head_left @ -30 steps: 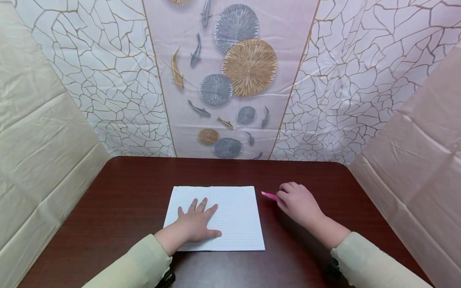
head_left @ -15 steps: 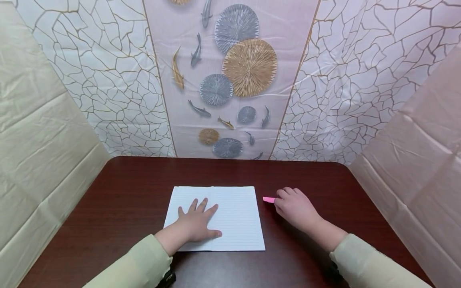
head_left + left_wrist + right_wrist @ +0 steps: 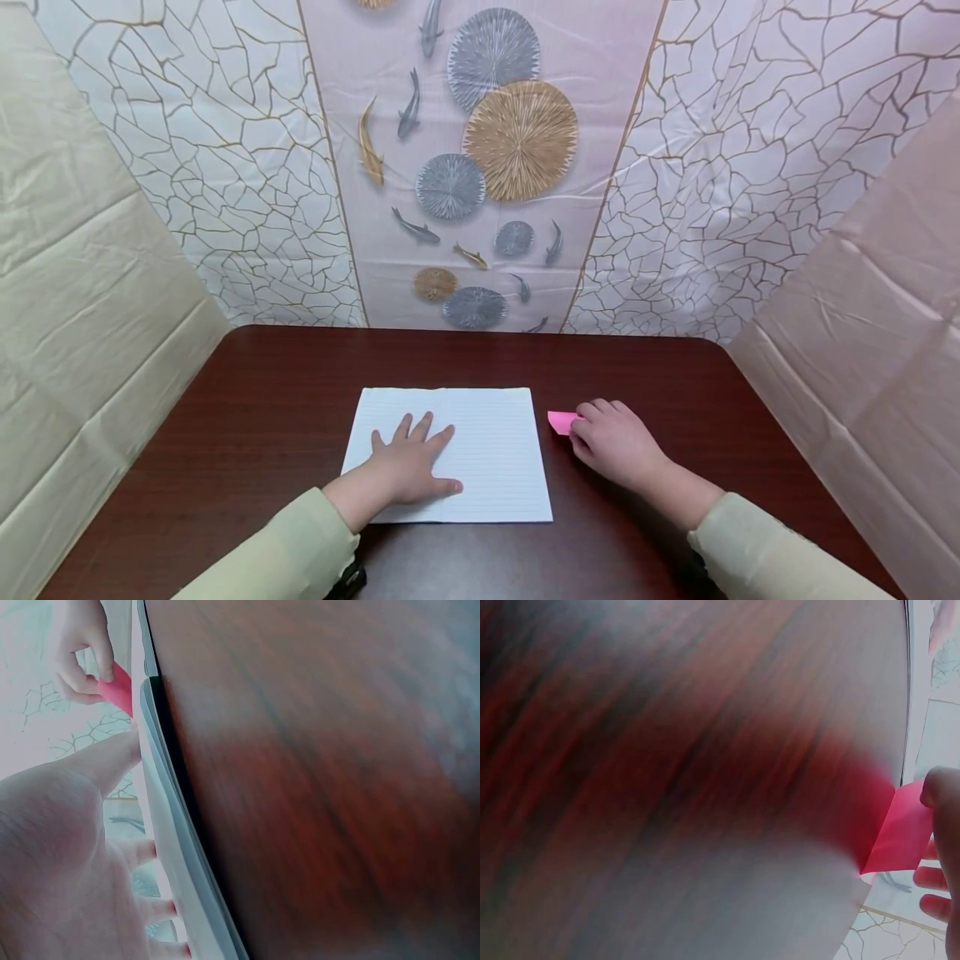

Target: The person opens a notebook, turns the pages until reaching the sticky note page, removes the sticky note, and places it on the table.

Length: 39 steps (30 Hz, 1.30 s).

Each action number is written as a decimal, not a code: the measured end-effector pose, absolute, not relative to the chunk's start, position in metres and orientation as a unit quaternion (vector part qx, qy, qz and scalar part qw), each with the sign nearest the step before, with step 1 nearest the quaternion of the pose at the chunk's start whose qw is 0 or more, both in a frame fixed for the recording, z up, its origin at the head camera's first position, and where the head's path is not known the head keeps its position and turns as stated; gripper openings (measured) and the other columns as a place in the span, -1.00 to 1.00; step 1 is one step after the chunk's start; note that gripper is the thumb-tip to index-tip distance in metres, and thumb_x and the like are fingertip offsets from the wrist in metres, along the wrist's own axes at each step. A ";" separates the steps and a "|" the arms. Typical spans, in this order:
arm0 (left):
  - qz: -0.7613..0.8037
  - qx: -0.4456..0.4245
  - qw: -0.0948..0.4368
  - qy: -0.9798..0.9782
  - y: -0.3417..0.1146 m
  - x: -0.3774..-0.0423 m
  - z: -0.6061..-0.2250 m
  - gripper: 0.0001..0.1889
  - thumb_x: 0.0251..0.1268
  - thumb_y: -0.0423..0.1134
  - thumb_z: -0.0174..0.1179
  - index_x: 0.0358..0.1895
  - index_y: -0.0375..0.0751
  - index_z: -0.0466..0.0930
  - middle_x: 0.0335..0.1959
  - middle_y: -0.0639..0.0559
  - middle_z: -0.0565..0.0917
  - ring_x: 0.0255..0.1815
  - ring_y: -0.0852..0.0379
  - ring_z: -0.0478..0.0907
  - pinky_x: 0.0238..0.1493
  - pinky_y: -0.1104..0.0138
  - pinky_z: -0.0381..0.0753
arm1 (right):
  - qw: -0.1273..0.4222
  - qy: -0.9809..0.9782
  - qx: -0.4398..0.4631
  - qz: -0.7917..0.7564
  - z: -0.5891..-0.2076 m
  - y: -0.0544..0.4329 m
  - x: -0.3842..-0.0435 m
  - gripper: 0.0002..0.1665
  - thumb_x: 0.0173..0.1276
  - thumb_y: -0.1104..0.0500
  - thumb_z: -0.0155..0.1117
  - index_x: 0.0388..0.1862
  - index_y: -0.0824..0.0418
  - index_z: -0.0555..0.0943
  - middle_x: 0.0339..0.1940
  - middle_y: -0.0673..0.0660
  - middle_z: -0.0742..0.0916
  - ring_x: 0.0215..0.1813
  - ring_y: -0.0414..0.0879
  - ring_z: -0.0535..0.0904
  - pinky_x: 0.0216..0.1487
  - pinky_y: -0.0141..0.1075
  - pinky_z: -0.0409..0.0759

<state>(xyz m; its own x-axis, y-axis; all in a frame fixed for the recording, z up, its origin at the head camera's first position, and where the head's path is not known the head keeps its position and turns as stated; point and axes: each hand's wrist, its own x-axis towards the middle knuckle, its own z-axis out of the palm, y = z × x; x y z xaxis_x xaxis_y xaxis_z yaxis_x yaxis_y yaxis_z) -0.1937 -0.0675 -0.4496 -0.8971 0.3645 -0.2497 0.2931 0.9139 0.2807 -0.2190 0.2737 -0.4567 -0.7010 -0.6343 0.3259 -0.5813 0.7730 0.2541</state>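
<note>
An open lined notebook [image 3: 495,454] lies flat on the dark wooden table [image 3: 300,358]. My left hand [image 3: 408,467] rests on its left page with fingers spread, the thumb reaching past the fold onto the right page. To the right of the notebook, my right hand [image 3: 615,442] pinches a pink sticky note [image 3: 560,422] between thumb and fingers. In the right wrist view the sticky note [image 3: 898,832] hangs just above the table, its free edge close to the surface. The left wrist view shows the notebook's page edges [image 3: 169,787] side-on beneath the left fingers.
A patterned curtain [image 3: 465,167] hangs behind the table's far edge. Beige cloth panels stand on the left [image 3: 97,275] and right [image 3: 862,317]. Bare tabletop lies between the notebook and the right hand's sleeve.
My right hand has moved slightly down toward me, and the pink sticky note has turned from nearly edge-on to show more of its face. My left hand and the notebook have stayed still.
</note>
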 end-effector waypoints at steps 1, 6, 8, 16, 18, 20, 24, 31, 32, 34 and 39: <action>0.117 0.170 0.153 0.966 -0.067 -0.194 -0.450 -0.10 0.18 0.39 0.18 0.55 0.10 0.19 0.59 -0.17 0.05 0.57 -0.33 -0.11 0.27 -0.50 -0.12 | 0.194 -0.923 0.325 -0.065 -0.457 0.274 -0.219 -0.85 0.19 0.06 0.39 -0.43 0.12 0.65 -0.30 0.09 0.67 -0.21 0.04 0.56 -0.20 -0.08 0.53; 0.116 0.167 0.154 0.967 -0.067 -0.195 -0.452 -0.10 0.17 0.40 0.18 0.55 0.12 0.18 0.59 -0.16 0.04 0.57 -0.32 -0.12 0.29 -0.49 -0.13 | 0.151 -0.943 0.290 -0.055 -0.460 0.270 -0.216 -0.75 0.25 -0.06 0.34 -0.32 0.10 0.67 -0.26 0.08 0.66 -0.20 0.03 0.56 -0.15 -0.05 0.55; 0.119 0.166 0.153 0.967 -0.067 -0.195 -0.452 -0.09 0.16 0.40 0.19 0.54 0.12 0.20 0.59 -0.15 0.05 0.57 -0.32 -0.11 0.29 -0.49 -0.13 | 0.131 -0.952 0.271 -0.047 -0.462 0.269 -0.215 -0.66 0.27 -0.13 0.32 -0.25 0.12 0.68 -0.21 0.10 0.67 -0.17 0.04 0.57 -0.09 -0.03 0.56; 0.116 0.168 0.151 0.967 -0.067 -0.195 -0.452 -0.08 0.14 0.43 0.18 0.54 0.12 0.21 0.59 -0.15 0.07 0.57 -0.32 -0.09 0.27 -0.51 -0.11 | 0.044 -0.976 0.211 -0.014 -0.465 0.263 -0.217 -0.19 0.33 -0.41 0.14 0.18 0.23 0.61 0.08 0.21 0.65 0.12 0.15 0.55 0.13 0.09 0.51; 0.114 0.169 0.150 0.967 -0.067 -0.195 -0.452 -0.08 0.14 0.43 0.18 0.54 0.12 0.21 0.59 -0.15 0.07 0.57 -0.32 -0.09 0.27 -0.51 -0.11 | 0.032 -0.979 0.204 -0.005 -0.464 0.260 -0.218 -0.14 0.33 -0.44 0.11 0.24 0.23 0.59 0.14 0.23 0.63 0.18 0.17 0.53 0.17 0.11 0.49; 0.114 0.169 0.150 0.967 -0.067 -0.195 -0.453 -0.08 0.14 0.43 0.18 0.54 0.12 0.21 0.59 -0.15 0.07 0.57 -0.32 -0.09 0.27 -0.51 -0.10 | 0.022 -0.980 0.196 0.001 -0.464 0.257 -0.218 -0.12 0.33 -0.46 0.10 0.28 0.20 0.57 0.18 0.25 0.61 0.21 0.18 0.51 0.20 0.12 0.47; 0.115 0.168 0.150 0.967 -0.067 -0.195 -0.452 -0.08 0.14 0.42 0.19 0.54 0.11 0.22 0.58 -0.16 0.07 0.57 -0.32 -0.08 0.27 -0.51 -0.10 | 0.012 -0.981 0.192 0.003 -0.462 0.250 -0.219 -0.10 0.32 -0.48 0.08 0.33 0.15 0.55 0.20 0.24 0.59 0.21 0.18 0.48 0.18 0.13 0.47; 0.113 0.170 0.146 0.968 -0.066 -0.193 -0.450 -0.09 0.14 0.41 0.19 0.53 0.09 0.23 0.58 -0.17 0.08 0.56 -0.33 -0.07 0.26 -0.51 -0.08 | 0.010 -0.981 0.193 -0.011 -0.463 0.244 -0.221 -0.06 0.32 -0.52 0.01 0.37 0.13 0.52 0.15 0.25 0.59 0.15 0.20 0.50 0.05 0.15 0.52; 0.113 0.170 0.146 0.968 -0.066 -0.193 -0.450 -0.09 0.14 0.41 0.19 0.53 0.09 0.23 0.58 -0.17 0.08 0.56 -0.33 -0.08 0.26 -0.51 -0.08 | 0.013 -0.981 0.194 -0.009 -0.464 0.244 -0.222 -0.06 0.32 -0.52 0.01 0.37 0.14 0.52 0.15 0.26 0.59 0.15 0.20 0.50 0.05 0.15 0.52; 0.113 0.170 0.146 0.968 -0.066 -0.193 -0.449 -0.09 0.14 0.41 0.19 0.53 0.09 0.23 0.58 -0.17 0.08 0.56 -0.33 -0.07 0.26 -0.51 -0.08 | 0.014 -0.981 0.191 -0.008 -0.465 0.245 -0.222 -0.06 0.33 -0.51 0.01 0.38 0.14 0.51 0.17 0.26 0.58 0.17 0.20 0.49 0.08 0.15 0.51; 0.112 0.168 0.146 0.969 -0.066 -0.194 -0.449 -0.08 0.14 0.42 0.19 0.53 0.09 0.23 0.58 -0.17 0.08 0.56 -0.33 -0.08 0.26 -0.51 -0.08 | 0.020 -0.985 0.171 0.001 -0.464 0.246 -0.219 -0.09 0.34 -0.48 0.04 0.34 0.19 0.53 0.17 0.26 0.59 0.17 0.22 0.49 0.09 0.15 0.50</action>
<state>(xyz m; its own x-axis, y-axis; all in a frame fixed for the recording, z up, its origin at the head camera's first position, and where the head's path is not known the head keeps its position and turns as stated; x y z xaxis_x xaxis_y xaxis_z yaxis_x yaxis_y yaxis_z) -0.1937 -0.0663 -0.4493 -0.9013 0.3574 -0.2447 0.2922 0.9187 0.2656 -0.2186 0.2458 -0.4643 -0.9410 -0.3361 0.0399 -0.3362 0.9418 0.0039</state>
